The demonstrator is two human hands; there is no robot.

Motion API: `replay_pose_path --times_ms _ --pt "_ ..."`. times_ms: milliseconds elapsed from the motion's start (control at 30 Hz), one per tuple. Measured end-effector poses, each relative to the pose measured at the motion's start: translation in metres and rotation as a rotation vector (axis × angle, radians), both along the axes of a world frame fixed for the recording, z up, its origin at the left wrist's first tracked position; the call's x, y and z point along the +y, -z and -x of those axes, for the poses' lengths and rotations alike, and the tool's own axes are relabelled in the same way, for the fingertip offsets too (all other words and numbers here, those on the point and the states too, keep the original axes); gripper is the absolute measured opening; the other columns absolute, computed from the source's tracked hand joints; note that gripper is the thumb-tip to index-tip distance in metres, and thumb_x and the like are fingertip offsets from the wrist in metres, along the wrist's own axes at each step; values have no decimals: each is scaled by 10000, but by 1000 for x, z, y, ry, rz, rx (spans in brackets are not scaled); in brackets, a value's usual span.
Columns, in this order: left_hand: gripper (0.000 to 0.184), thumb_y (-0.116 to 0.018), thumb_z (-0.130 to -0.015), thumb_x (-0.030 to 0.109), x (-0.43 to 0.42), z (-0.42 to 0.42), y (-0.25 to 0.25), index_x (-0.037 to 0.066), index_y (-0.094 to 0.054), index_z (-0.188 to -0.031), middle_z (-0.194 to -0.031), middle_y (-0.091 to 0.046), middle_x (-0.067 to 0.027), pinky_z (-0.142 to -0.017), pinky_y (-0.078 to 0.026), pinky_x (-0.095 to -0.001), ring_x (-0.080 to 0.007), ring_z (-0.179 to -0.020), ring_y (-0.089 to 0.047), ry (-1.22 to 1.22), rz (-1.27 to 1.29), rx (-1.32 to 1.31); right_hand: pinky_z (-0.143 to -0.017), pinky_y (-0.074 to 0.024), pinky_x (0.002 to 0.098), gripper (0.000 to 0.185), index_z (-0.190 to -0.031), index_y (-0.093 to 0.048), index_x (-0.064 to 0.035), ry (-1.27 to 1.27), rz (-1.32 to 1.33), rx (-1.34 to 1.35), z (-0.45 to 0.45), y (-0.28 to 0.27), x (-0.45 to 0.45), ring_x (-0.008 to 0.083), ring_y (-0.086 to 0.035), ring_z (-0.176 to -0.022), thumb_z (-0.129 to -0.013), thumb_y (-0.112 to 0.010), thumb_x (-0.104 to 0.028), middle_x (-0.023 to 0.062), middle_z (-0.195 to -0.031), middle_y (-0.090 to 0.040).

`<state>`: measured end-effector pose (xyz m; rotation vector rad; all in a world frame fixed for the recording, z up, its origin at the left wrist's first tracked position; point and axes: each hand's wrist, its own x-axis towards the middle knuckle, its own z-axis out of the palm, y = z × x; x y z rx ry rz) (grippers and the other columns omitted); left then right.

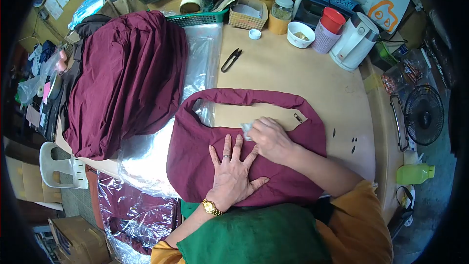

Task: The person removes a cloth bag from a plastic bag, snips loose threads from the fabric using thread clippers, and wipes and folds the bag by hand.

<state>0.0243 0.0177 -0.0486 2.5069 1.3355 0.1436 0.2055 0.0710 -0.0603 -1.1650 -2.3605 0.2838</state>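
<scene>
A maroon fabric shoulder bag (190,161) lies flat on the table in front of me, its strap looped toward the back. My left hand (230,173) presses on the bag with fingers spread, a ring and a gold watch on it. Just to its right, my right hand (268,139) is closed on a small crumpled white cloth (246,129) against the bag's upper edge. Much of the cloth is hidden by the fingers. A zipper pull (298,118) shows near the bag's right upper corner.
A large pile of maroon bags (124,83) stands at left beside clear plastic sheets (200,58). Black thread snips (231,60) lie behind the bag. A white bowl (300,35), a kettle (354,41) and baskets (248,17) line the back. Plastic-wrapped maroon bags (137,205) sit lower left.
</scene>
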Motion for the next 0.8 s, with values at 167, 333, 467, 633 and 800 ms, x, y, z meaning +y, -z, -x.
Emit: replay_pose_path --times_ms 167,333,467,633,800 --pt "861 -617 -768 709 -3 3 5 237 -447 -1468 -1512 -324 -250 -1109 -93 -717 -448 -1452 -203 -10 -15 -11 -794 -489 438 188 -886 -643 -20 2 3 -38 8 -2 4 333 -578 -888 -706 -691 -40 142 -903 -585" --pt "873 -639 -757 689 -1 2 2 252 -424 -1482 -1509 -331 -258 -1110 -87 -718 -448 -1446 -223 -26 -38 -81 -745 -530 371 86 -919 -678 -20 -48 523 356 -54 -23 76 238 -676 -821 -842 -656 -52 142 -850 -684" --pt "865 -646 -763 677 4 1 0 258 -418 -1485 -1509 -331 -258 -1107 -84 -723 -453 -1441 -236 -21 -8 -91 -753 -540 399 125 -875 -718 -21 455 163 184 -79 -58 211 281 -697 -811 -844 -651 -122 190 -844 -709" --pt "850 -636 -772 679 11 1 -1 258 -427 -1480 -1515 -331 -239 -1102 -91 -730 -440 -1451 -212 -21 21 -84 -838 -512 510 150 -891 -706 -21 595 -145 -109 -69 9 312 415 -659 -930 -840 -575 -74 245 -927 -682" --pt "862 -657 -738 692 13 2 5 258 -463 -1457 -1495 -354 -244 -1093 -85 -740 -455 -1437 -244 -24 42 -102 -855 -513 502 190 -913 -671 5 547 -149 -287 -71 10 334 412 -644 -987 -876 -504 -79 256 -998 -672"
